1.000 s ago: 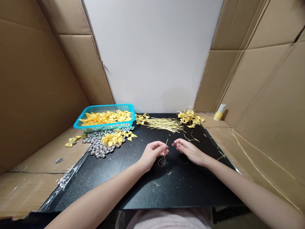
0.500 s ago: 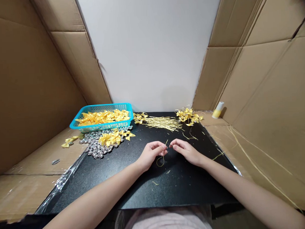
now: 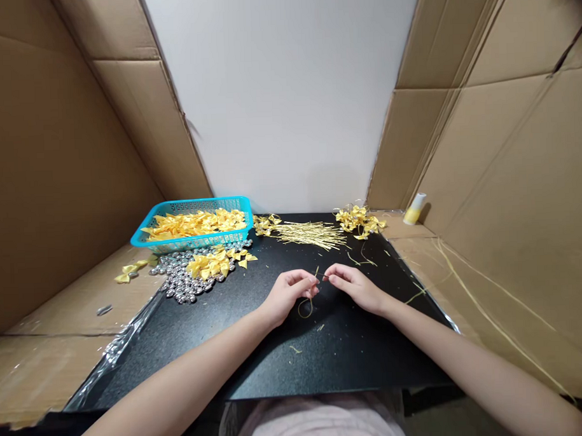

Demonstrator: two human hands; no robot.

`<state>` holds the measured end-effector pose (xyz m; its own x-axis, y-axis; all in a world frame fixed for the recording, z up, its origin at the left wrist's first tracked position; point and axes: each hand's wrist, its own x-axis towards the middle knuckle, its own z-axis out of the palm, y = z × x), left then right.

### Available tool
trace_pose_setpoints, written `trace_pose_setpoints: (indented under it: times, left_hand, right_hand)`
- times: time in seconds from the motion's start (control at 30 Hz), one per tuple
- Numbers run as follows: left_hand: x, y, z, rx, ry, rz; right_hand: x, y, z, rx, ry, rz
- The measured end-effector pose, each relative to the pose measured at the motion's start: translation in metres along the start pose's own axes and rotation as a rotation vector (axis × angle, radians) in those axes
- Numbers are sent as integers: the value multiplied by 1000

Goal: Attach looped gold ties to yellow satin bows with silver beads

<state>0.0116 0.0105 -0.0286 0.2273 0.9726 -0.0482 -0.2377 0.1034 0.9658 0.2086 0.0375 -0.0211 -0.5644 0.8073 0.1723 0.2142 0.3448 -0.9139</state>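
Note:
Above the middle of the black table (image 3: 258, 372), my left hand (image 3: 292, 294) is closed in a pinch on a thin gold cord (image 3: 304, 315). A loop of that cord hangs below the fingers and a short end sticks up above them. Close by on the right, my right hand (image 3: 351, 287) is also pinched shut, on a thin dark end that spans the small gap between the hands. Whether this end belongs to the same cord is hard to make out. The fingertips of the two hands are apart.
A blue basket (image 3: 143, 241) of yellow bows stands at the back left. Before it lie silver beads (image 3: 181, 288) with yellow bows (image 3: 209, 264) on top. Cut gold cords (image 3: 310, 234), a tangled bow pile (image 3: 360, 222) and a thread spool (image 3: 415, 209) lie farther back. Cardboard walls flank both sides.
Both hands keep nearly the same pose and pinch. The view has shifted very slightly; nothing has been taken up or let go.

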Motion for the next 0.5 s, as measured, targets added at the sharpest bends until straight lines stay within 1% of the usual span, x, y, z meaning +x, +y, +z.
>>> trace_pose_setpoints:
  times: [0.23, 0.33, 0.4, 0.5]
  left_hand:
    - [-1, 0, 0, -7, 3, 1]
    - [0, 1, 0, -14, 4, -1]
    - [0, 0, 0, -23, 6, -2]
    - [0, 0, 1, -44, 10, -3]
  right_hand:
    - [0, -2, -1, -12, -4, 1]
    - [0, -2, -1, 3, 14, 10]
    - [1, -1, -1, 34, 55, 18]
    - [4, 5, -3, 149, 183, 49]
